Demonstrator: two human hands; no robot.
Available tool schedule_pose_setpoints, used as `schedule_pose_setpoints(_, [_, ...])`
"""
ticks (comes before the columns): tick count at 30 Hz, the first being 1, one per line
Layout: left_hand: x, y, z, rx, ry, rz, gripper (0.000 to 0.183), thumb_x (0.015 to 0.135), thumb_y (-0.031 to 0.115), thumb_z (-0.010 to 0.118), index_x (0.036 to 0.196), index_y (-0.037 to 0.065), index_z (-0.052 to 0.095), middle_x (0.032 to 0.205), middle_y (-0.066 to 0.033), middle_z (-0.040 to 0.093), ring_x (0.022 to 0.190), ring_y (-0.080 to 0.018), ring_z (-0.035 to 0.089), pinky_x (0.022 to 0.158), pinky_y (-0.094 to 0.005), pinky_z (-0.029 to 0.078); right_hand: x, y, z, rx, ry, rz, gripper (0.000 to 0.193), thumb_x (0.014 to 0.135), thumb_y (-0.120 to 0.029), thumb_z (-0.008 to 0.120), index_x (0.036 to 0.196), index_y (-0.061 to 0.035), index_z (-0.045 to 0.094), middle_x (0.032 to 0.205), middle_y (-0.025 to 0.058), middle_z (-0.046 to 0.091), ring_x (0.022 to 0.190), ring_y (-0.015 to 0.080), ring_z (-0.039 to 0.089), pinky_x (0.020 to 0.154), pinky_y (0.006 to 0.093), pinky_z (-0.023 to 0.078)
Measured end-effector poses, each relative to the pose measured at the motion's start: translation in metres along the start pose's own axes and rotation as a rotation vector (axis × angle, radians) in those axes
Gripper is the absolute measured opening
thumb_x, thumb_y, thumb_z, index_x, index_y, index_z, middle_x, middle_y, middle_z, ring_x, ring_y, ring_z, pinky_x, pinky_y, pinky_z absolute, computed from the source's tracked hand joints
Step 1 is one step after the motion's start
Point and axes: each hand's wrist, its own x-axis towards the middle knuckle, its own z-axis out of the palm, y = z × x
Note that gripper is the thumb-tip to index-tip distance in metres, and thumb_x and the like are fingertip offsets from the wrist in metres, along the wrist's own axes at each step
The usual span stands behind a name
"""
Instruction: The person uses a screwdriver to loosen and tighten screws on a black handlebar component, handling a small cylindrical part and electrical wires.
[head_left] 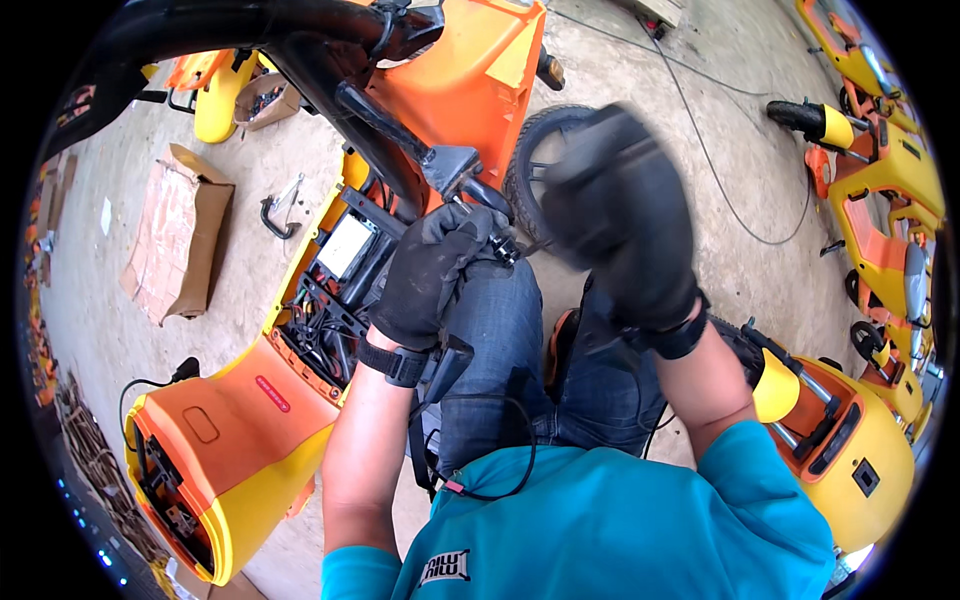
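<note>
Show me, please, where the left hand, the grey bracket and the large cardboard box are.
Left hand point(425, 270), head view: back of the glove.
Grey bracket point(449, 168), head view: visible face.
Large cardboard box point(172, 238), head view: broad pale face.

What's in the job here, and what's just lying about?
Job, apparently:
black cylindrical part in black-gloved left hand
black-gloved right hand, blurred
open orange-and-yellow plastic scooter body

Lying about:
crumpled brown cardboard box
yellow-and-orange scooter, lower right

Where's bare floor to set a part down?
Right of the right hand, concrete reaches the yellow scooters, though a cable crosses it. Another bare patch lies between the cardboard box and orange scooter body. Crowded: the wiring beside the left hand.
</note>
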Motion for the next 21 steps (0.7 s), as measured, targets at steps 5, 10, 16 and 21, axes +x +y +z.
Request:
schedule_pose_setpoints(5, [0.004,-0.007,0.001,0.023,0.006,0.026,0.031,0.099,0.029,0.054,0.11,-0.001,0.058,0.098,-0.0107,0.065,0.091,-0.0179,0.068,0.071,-0.0248,0.059,-0.006,0.027,-0.065,0.921,0.292,0.067,0.045,0.102,-0.047,0.037,0.091,-0.0094,0.06,0.056,-0.0059,0.027,0.049,0.0069,0.026,0.048,0.023,0.028])
schedule_pose_setpoints(10, [0.002,-0.009,0.003,0.015,0.089,0.022,0.025,0.096,0.02,0.053,0.106,-0.002,0.06,0.097,-0.0081,0.064,0.086,-0.0129,0.063,0.078,-0.0254,0.052,-0.005,0.06,-0.069,1.14,0.452,0.15,0.026,0.099,-0.025,0.043,0.086,-0.0056,0.052,0.058,-0.0028,0.032,0.053,0.0092,0.032,0.051,0.0246,0.035])
schedule_pose_setpoints(16, [0.0,-0.007,0.006,-0.039,0.077,0.056,0.02,0.093,0.014,0.053,0.104,-0.002,0.061,0.098,-0.0064,0.064,0.085,-0.0101,0.059,0.082,-0.0259,0.047,-0.003,0.078,-0.068,1.345,0.57,0.289,0.018,0.097,-0.02,0.044,0.085,-0.0081,0.052,0.058,-0.0042,0.031,0.052,0.0095,0.032,0.053,0.025,0.036])
schedule_pose_setpoints(21, [0.0,-0.01,0.0,0.015,0.001,0.107,0.034,0.098,0.033,0.057,0.109,0.001,0.06,0.099,-0.0032,0.063,0.083,-0.0093,0.058,0.074,-0.021,0.045,-0.009,0.088,-0.073,1.48,0.537,0.278,0.019,0.096,-0.02,0.044,0.082,-0.0082,0.05,0.06,-0.0036,0.032,0.053,0.0094,0.033,0.053,0.0246,0.036])
